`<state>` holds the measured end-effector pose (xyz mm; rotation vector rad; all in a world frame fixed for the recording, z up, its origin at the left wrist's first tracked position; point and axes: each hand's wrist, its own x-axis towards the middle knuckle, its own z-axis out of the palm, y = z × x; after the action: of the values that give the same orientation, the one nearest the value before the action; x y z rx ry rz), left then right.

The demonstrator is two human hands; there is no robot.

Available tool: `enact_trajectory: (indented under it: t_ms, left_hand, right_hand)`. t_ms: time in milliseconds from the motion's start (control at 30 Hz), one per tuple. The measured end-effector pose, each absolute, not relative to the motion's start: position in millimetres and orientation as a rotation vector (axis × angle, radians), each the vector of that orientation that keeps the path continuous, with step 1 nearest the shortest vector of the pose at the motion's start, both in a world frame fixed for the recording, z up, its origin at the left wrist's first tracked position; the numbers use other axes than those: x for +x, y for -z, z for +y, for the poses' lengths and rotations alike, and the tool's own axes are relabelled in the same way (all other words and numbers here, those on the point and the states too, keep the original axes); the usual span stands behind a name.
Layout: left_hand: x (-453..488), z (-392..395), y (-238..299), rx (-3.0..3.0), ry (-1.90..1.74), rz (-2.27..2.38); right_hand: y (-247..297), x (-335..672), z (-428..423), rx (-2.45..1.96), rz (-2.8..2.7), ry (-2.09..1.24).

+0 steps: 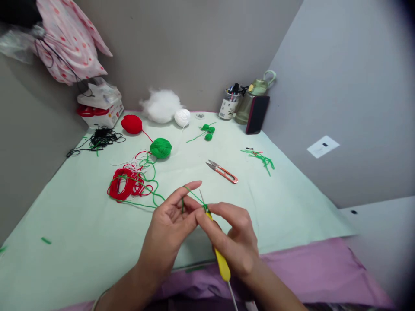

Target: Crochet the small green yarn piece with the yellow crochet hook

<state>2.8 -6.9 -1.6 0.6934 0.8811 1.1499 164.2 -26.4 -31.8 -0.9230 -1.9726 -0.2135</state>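
My right hand (231,235) grips a crochet hook with a yellow handle (222,263); its thin metal tip points up and away from me. A small piece of green crochet work (206,208) sits on the hook, pinched between the fingertips of both hands. Green yarn (193,195) runs from that piece over the raised index finger of my left hand (170,220) and trails off to the left. The left thumb and middle finger close near the work. Beyond them lies a green yarn ball (161,148).
Thread snips (223,171) lie ahead of my hands. Left are tangled red yarn (125,185), a red ball (132,124) and black yarn (103,137). White stuffing (162,106), a white ball (182,117), small green pieces (208,129), a phone (257,115) and a bottle (245,106) stand behind.
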Motion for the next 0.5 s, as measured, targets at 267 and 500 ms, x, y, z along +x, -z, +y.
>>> enact_trajectory:
  t_ms: [267,500]
  left_hand:
    - [-7,0,-2,0.588,-1.055,0.817]
    - [-3,-7,4,0.806,-1.064,0.871]
  right_hand:
    - [22,171,-23,-0.832,-1.524,-0.573]
    - [18,164,-16,-0.740,-1.275,-0.917]
